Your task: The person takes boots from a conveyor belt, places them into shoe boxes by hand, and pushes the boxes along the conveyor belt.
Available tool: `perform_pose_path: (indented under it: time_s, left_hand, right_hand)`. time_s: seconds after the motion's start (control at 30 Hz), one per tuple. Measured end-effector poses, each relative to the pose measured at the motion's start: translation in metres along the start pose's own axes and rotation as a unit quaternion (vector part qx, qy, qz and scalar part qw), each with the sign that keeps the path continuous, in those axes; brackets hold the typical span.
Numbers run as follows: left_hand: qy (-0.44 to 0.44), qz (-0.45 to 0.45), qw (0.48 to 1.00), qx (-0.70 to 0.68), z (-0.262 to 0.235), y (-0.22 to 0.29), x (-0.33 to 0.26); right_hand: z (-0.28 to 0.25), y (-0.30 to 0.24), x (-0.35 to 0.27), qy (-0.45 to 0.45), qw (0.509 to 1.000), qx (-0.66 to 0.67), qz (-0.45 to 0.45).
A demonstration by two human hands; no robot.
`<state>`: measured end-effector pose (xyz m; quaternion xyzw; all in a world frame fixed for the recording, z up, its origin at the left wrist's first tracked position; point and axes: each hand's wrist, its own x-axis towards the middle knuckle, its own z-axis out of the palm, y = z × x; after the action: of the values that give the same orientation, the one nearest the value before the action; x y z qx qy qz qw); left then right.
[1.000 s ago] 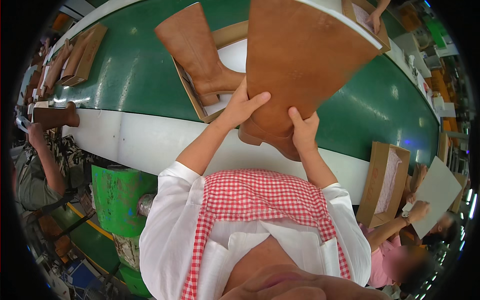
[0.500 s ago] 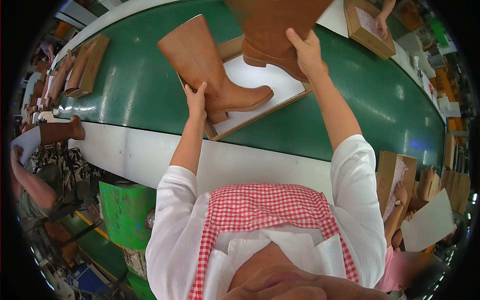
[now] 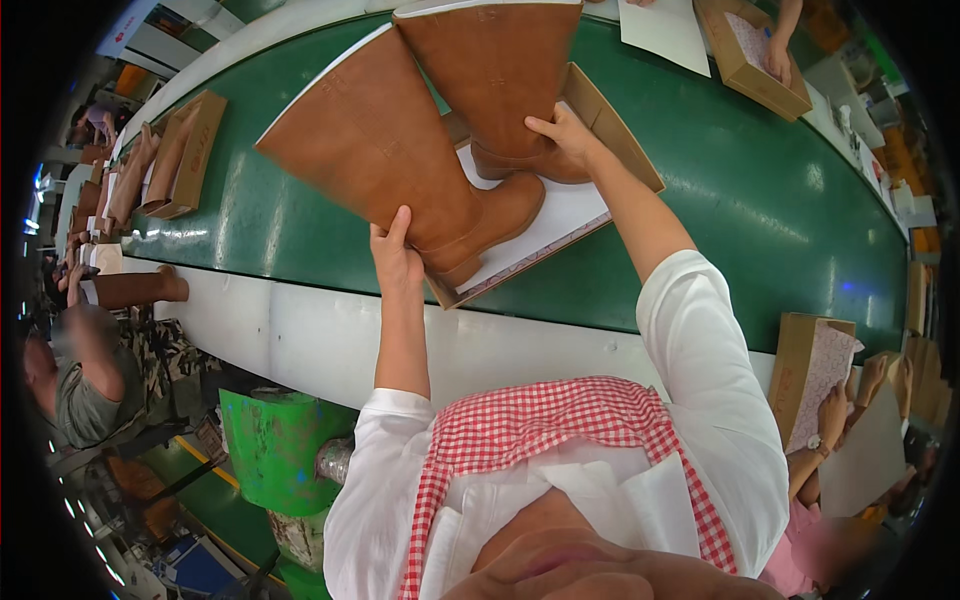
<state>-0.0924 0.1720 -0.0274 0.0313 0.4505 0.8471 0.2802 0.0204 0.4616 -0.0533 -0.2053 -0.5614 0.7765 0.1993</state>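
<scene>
Two tall brown boots are in my hands, held tilted above a cardboard box [image 3: 610, 120] lined with white paper. My left hand [image 3: 396, 258] grips the left boot [image 3: 390, 140] low on its shaft near the heel, thumb on the near face. This boot's toe points right, over the box, and its wide top leans up to the left. My right hand [image 3: 568, 140] is closed round the right boot [image 3: 495, 80] at the ankle, with some fingers hidden behind it. The right boot's foot hangs over the paper, partly covered by the left boot's toe.
The box lies on a green conveyor belt [image 3: 740, 200] with a white ledge [image 3: 310, 335] along its near side. Another boot box [image 3: 188, 155] is on the belt at left. Co-workers' hands are at boxes far right [image 3: 745, 60] and near right [image 3: 815, 380]. A green machine [image 3: 280, 450] stands lower left.
The right boot has come down and left, beside the left boot. The left boot has been raised and looks larger. Both hands still hold their boots.
</scene>
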Motion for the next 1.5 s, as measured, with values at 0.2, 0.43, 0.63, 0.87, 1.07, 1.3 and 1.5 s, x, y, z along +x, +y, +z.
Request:
perform_pose_path:
  time_s: [0.2,0.43,0.63,0.87,1.07,1.3,1.5]
  left_hand:
    - [-0.087,0.055,0.994,0.039,-0.007,0.022,-0.032]
    - [-0.179,0.095,0.978,0.058,0.009,0.057,-0.056]
    - [-0.243,0.050,0.956,0.155,0.011,0.043,-0.114]
    - [-0.226,0.037,0.969,0.099,0.005,0.058,-0.169]
    - [-0.183,0.092,0.969,0.134,-0.005,0.052,-0.204]
    - [-0.184,0.072,0.952,0.232,-0.037,0.031,-0.236]
    - [-0.174,0.037,0.975,0.133,-0.056,0.027,-0.269]
  right_hand:
    - [0.011,0.009,-0.029,0.099,0.920,-0.378,-0.043]
    - [0.059,-0.037,-0.147,0.134,0.866,-0.400,-0.269]
    - [0.142,-0.038,-0.239,0.037,0.939,-0.279,-0.196]
    - [0.168,-0.017,-0.287,0.150,0.950,-0.160,-0.222]
    - [0.174,-0.009,-0.315,0.140,0.950,-0.161,-0.228]
    - [0.180,-0.022,-0.334,0.207,0.945,-0.106,-0.229]
    - [0.182,-0.007,-0.353,0.160,0.945,-0.179,-0.222]
